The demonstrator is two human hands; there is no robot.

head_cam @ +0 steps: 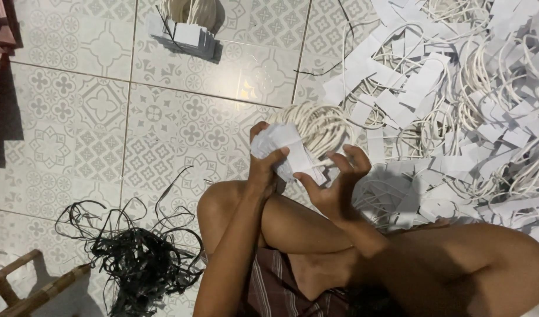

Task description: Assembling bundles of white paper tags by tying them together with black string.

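Bundle of white paper tags with looped cords: pinched in the left hand, the right hand half-closed at its lower edge. Likely light, limp, crease-prone; best gripped at the stacked tags. Black strap tangle lower left.

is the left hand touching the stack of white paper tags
Touching. The head view shows the left hand gripping the stack of white paper tags, thumb across its front and no gap visible. The right hand meets the stack's lower edge.
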